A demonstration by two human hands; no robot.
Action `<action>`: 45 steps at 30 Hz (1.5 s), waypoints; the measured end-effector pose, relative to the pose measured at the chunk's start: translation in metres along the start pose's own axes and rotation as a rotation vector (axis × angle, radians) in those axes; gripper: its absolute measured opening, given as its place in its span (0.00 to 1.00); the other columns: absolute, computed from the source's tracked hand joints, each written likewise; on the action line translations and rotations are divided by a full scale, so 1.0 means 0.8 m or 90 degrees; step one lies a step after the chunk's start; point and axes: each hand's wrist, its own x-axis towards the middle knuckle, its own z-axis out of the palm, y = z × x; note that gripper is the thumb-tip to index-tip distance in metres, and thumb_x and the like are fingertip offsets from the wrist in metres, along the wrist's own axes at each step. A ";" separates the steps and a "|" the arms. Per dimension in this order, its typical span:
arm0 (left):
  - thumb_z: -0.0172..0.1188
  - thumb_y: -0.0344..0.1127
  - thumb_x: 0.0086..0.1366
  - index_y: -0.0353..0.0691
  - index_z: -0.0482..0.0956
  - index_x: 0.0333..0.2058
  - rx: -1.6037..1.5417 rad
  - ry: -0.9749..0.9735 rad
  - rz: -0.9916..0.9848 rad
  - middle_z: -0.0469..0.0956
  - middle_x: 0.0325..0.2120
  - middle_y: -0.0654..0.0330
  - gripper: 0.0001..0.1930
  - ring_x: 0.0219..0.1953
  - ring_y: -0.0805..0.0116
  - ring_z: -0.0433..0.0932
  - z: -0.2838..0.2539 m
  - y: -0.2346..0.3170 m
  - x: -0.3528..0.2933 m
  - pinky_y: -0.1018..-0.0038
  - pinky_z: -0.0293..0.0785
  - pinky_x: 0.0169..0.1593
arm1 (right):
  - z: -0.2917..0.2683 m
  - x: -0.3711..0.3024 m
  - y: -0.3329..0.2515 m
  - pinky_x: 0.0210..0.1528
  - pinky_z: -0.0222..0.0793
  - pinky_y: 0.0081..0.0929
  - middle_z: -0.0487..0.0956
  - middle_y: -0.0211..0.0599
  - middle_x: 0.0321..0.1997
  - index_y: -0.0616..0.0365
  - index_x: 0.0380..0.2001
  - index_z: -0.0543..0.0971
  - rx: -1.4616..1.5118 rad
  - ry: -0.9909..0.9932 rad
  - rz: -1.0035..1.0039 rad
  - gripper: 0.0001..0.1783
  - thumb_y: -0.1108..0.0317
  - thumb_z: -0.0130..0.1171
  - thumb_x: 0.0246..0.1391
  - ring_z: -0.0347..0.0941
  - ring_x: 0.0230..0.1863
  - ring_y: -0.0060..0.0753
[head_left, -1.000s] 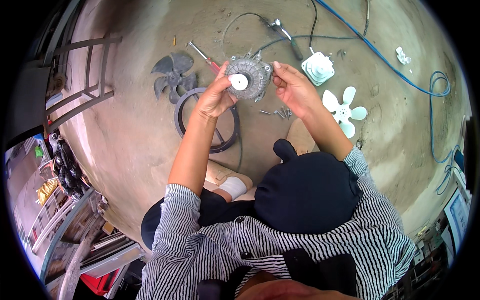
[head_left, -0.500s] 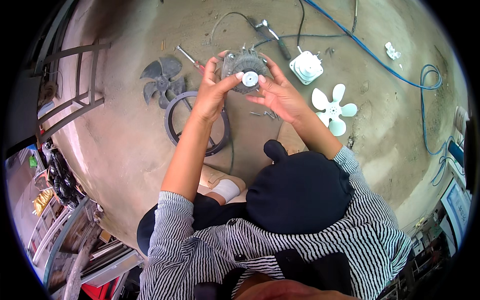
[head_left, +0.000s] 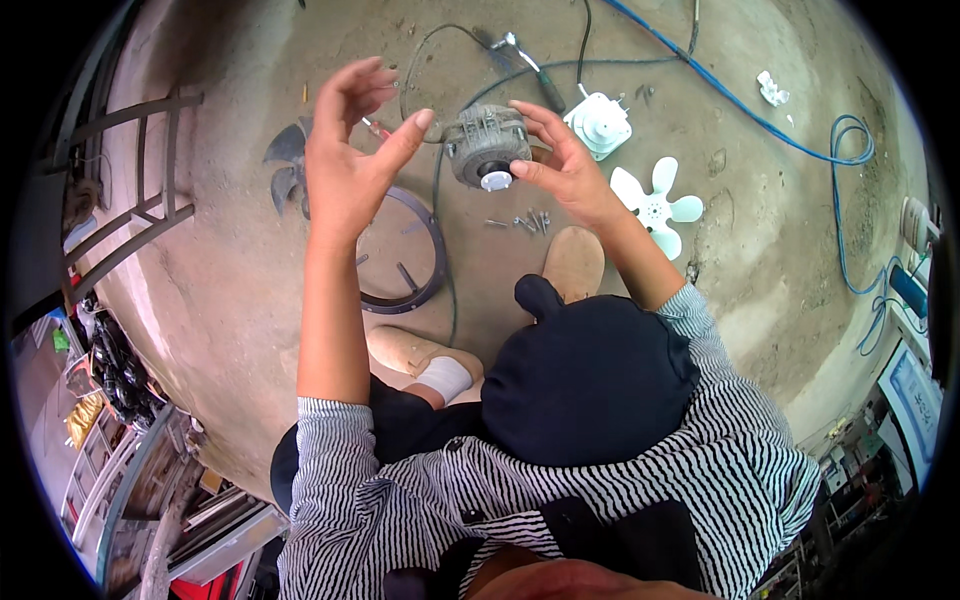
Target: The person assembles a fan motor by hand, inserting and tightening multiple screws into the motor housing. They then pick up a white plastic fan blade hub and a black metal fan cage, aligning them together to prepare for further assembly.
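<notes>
I have the gray motor [head_left: 487, 145] in the upper middle of the frame, raised above the floor [head_left: 250, 330], its small white hub [head_left: 496, 181] tilted toward the lower edge. My right grip [head_left: 572, 168] is grasping the motor by its right side, fingers over the upper edge and thumb beside the hub. My left grip [head_left: 350, 165] is released and empty, left of the motor: its fingers are loosely curled and its thumb points at the motor's near side.

Partly hidden behind my left grip I make out a dark fan [head_left: 284, 165] and a red screwdriver [head_left: 377, 129]. A dark ring [head_left: 439, 252] lies left of center, beside the left forearm. A few screws [head_left: 531, 222] lie just below the motor. Right of it I see a white housing [head_left: 602, 127], with a white five-bladed fan [head_left: 656, 210] below. A dark-handled wrench [head_left: 551, 92] lies near the top, and a blue cable [head_left: 692, 59] runs toward the upper right.
</notes>
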 end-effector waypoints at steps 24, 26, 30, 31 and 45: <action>0.76 0.34 0.52 0.42 0.75 0.59 -0.103 -0.276 -0.166 0.77 0.52 0.56 0.34 0.56 0.65 0.74 0.046 -0.027 -0.025 0.69 0.69 0.60 | -0.003 0.006 -0.025 0.61 0.74 0.34 0.66 0.39 0.68 0.50 0.68 0.68 -0.315 -0.103 -0.129 0.33 0.75 0.61 0.59 0.66 0.68 0.36; 0.76 0.34 0.52 0.42 0.75 0.59 -0.143 -0.273 -0.176 0.77 0.52 0.58 0.34 0.56 0.65 0.74 0.047 -0.031 -0.026 0.69 0.69 0.60 | -0.003 0.007 -0.025 0.61 0.74 0.35 0.66 0.38 0.69 0.50 0.68 0.68 -0.307 -0.105 -0.124 0.33 0.74 0.61 0.59 0.65 0.68 0.37; 0.75 0.32 0.53 0.42 0.74 0.60 -0.136 -0.302 -0.174 0.77 0.52 0.59 0.34 0.56 0.66 0.73 0.043 -0.028 -0.023 0.70 0.69 0.60 | -0.001 0.007 -0.026 0.64 0.71 0.40 0.66 0.38 0.70 0.50 0.69 0.66 -0.272 -0.090 -0.132 0.35 0.71 0.63 0.59 0.65 0.68 0.38; 0.74 0.32 0.53 0.42 0.73 0.60 -0.137 -0.317 -0.182 0.76 0.52 0.58 0.35 0.56 0.66 0.73 0.040 -0.026 -0.021 0.70 0.69 0.60 | 0.000 0.007 -0.024 0.64 0.70 0.40 0.67 0.38 0.68 0.49 0.69 0.66 -0.263 -0.081 -0.139 0.35 0.70 0.64 0.58 0.66 0.68 0.38; 0.74 0.36 0.54 0.40 0.72 0.60 -0.181 -0.237 -0.158 0.77 0.51 0.56 0.35 0.51 0.66 0.76 0.042 -0.039 -0.026 0.70 0.73 0.55 | 0.005 0.014 -0.016 0.59 0.74 0.32 0.65 0.50 0.69 0.51 0.72 0.57 -0.167 -0.024 -0.090 0.43 0.70 0.67 0.57 0.67 0.67 0.40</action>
